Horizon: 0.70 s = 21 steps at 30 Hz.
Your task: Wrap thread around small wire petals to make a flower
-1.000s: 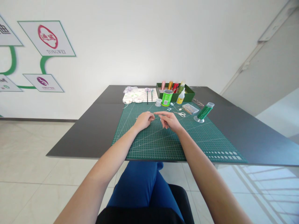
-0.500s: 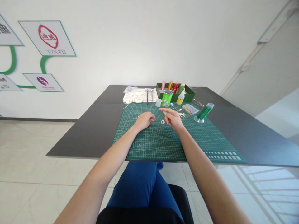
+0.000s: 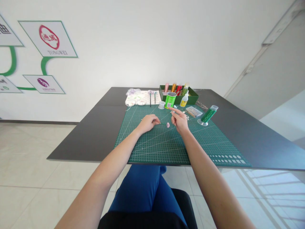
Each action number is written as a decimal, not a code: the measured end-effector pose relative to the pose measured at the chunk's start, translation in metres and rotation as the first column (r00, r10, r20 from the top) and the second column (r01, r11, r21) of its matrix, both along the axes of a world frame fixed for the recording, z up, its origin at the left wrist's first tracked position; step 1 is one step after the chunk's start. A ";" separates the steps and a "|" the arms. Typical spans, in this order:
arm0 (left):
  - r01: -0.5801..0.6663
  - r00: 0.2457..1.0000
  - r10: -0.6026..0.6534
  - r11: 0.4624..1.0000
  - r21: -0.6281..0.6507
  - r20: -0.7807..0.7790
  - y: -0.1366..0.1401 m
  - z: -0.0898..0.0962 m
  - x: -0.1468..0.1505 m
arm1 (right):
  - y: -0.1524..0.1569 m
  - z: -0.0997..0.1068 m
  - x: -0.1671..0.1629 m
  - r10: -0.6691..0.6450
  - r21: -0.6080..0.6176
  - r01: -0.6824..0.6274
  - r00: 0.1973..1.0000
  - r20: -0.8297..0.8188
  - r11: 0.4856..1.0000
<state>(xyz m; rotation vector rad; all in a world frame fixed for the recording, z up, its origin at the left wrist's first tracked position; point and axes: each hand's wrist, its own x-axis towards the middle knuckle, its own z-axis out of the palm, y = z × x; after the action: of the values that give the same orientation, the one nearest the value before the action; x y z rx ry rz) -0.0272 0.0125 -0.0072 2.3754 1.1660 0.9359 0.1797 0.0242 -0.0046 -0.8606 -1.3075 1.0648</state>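
Note:
My left hand is closed just above the green cutting mat, its fingers pinched on a thin, needle-like stick whose ends barely show on either side. To its right is my right hand, with the index finger stretched out toward the left and the other fingers curled in. Whatever those curled fingers grip is too small to make out. Between the two hands is a small pink-purple piece, close to the right fingers. Whether it hangs or lies on the cutting mat, I cannot tell. White-handled scissors lie partly hidden behind my right hand.
Behind the hands stand a green can, a small clear tub and a glue bottle. A green box holds several coloured tubes. On the right are a clear case and a green bead tube. White material lies back left.
My right hand has shifted slightly right and its index finger has changed angle. The pink-purple piece has moved a little right and turned. My left hand has barely moved.

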 end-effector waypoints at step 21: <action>-0.066 0.926 0.099 0.993 -0.102 0.364 -0.002 0.010 0.001 | 0.007 -0.010 0.003 -0.079 -0.118 0.087 0.994 0.069 0.989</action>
<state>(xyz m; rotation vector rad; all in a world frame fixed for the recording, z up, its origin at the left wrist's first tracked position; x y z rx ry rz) -0.0258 0.0108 0.0027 1.9798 1.1354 1.2655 0.1832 0.0314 -0.0147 -1.0397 -1.2588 1.0663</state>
